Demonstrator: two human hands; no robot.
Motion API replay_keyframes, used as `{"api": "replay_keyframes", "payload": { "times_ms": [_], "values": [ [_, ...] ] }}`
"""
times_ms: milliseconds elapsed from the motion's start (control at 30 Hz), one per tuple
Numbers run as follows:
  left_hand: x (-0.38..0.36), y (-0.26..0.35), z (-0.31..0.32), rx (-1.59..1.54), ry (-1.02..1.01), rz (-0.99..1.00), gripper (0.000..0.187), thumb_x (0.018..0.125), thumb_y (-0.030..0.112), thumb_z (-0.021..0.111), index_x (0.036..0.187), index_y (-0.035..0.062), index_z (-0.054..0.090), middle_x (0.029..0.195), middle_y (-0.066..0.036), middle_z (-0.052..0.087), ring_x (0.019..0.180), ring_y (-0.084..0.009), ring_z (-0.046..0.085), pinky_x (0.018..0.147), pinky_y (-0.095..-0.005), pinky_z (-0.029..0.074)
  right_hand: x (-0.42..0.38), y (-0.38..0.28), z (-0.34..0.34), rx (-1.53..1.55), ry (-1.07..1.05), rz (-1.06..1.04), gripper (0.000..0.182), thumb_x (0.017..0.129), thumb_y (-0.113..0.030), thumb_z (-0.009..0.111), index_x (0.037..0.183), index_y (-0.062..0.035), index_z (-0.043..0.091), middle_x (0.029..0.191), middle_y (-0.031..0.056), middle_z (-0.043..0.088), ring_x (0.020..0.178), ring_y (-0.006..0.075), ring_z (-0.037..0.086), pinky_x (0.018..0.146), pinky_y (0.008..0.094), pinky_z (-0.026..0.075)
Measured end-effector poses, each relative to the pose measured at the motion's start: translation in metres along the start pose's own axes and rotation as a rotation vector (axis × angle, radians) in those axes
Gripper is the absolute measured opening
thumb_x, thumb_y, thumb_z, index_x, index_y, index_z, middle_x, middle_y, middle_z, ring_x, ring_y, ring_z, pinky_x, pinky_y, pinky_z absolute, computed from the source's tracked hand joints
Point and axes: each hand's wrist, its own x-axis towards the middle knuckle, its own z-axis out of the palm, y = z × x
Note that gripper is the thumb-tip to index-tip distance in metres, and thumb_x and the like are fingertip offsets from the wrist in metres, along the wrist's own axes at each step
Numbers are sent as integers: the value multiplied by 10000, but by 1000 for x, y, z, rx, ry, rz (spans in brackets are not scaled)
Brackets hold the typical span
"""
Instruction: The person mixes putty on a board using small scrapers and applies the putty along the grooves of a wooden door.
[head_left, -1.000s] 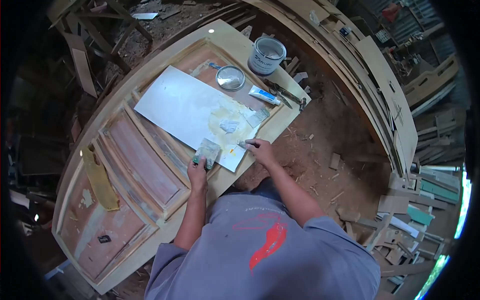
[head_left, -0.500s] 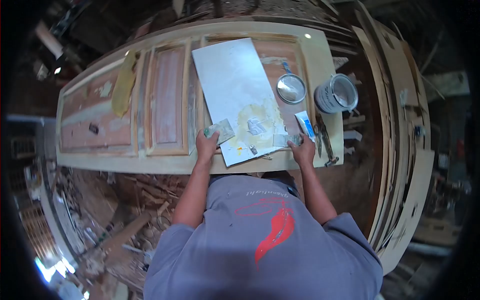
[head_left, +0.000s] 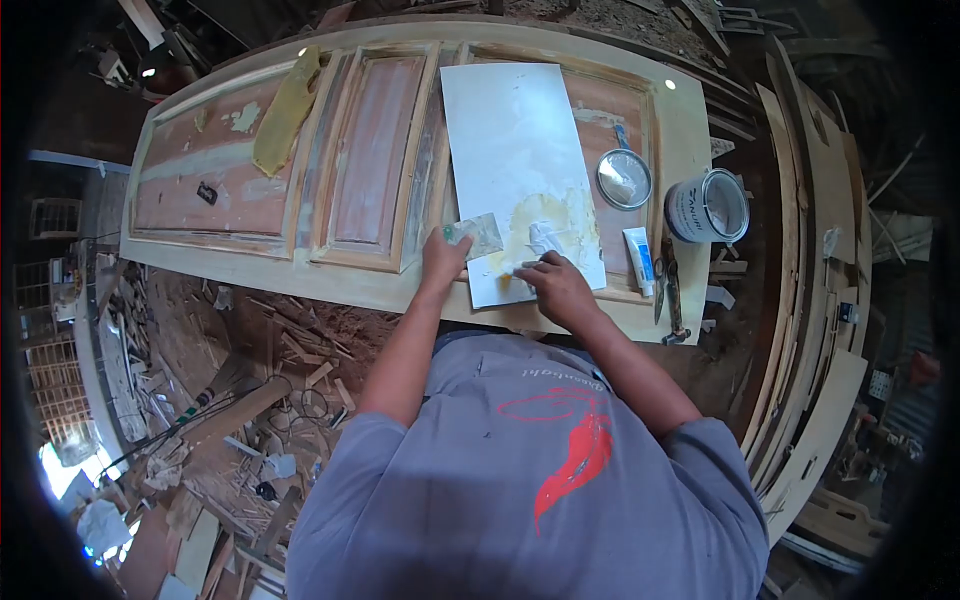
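Note:
My left hand (head_left: 443, 262) grips a flat, putty-smeared scraper (head_left: 482, 233) by its near end. The blade lies over the left edge of a white board (head_left: 510, 110). Above the lower part of that board, my right hand (head_left: 564, 292) is closed on a second scraper (head_left: 517, 288), mostly hidden by the fingers. Just beyond the right hand is a white lump of putty (head_left: 543, 238) inside a yellowish smear (head_left: 572, 208). A small yellow-orange dab (head_left: 504, 281) shows beside the right fingertips.
The board lies on a panelled wooden door (head_left: 420, 283). To its right are a round lid (head_left: 624, 179), an open can (head_left: 707, 206), a blue-and-white tube (head_left: 639, 260) and a hammer (head_left: 674, 310). A yellow sheet (head_left: 287, 115) lies left. Wood scraps litter the floor.
My right hand has moved left from the board's right edge to its lower middle, its scraper turning mostly out of sight. My left hand keeps its scraper at the left edge. The view has shifted.

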Motion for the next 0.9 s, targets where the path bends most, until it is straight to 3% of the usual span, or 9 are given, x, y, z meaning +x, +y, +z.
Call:
{"api": "replay_keyframes", "payload": {
  "times_ms": [133,433,633,733,800,867,900],
  "values": [
    [-1,-10,3,49,35,64,515,862,332,847,1086,-85,642,1011,-281,744,936,-419,753,823,-485,577,20,-24,23,-129,-26,44,281,815,-39,632,1045,-60,792,1022,93,777,1029,307,634,907,414,511],
    [-7,10,-2,38,46,13,478,867,297,823,1097,-66,612,1036,-320,723,998,-492,715,855,-536,559,13,-64,44,-169,-198,294,301,817,-44,599,1046,-60,794,994,117,775,1060,321,621,911,435,496],
    [-2,4,-1,21,37,55,490,865,313,815,1097,-66,611,1034,-328,719,1017,-501,708,865,-548,554,8,-84,38,-110,-175,363,310,791,-28,612,1034,-52,804,969,175,751,1068,362,642,916,477,514],
    [2,-6,-2,36,5,83,528,863,317,827,1124,-92,618,1054,-326,722,1023,-490,714,869,-522,558,7,-79,24,93,-77,536,328,837,6,613,1093,-61,807,970,194,747,1010,387,661,904,482,544],
    [7,-6,-1,31,-19,82,540,863,315,834,1135,-102,624,1070,-324,724,1026,-482,718,870,-508,562,-1,-64,11,296,163,706,297,920,3,640,1157,-72,802,1036,215,761,1010,350,710,914,417,568],
    [6,-8,-3,18,-40,69,533,863,312,836,1131,-100,627,1079,-325,724,1029,-479,718,870,-508,562,-14,-26,8,618,337,765,247,1011,-76,669,1232,-56,778,1157,187,779,1064,193,721,943,313,545],
    [5,-10,-3,19,-31,79,533,864,312,836,1133,-98,627,1084,-324,724,1033,-478,717,873,-507,562,-17,-16,8,658,393,774,254,1010,-76,674,1244,-55,772,1137,172,784,1040,181,716,932,314,544]
  ]
}}
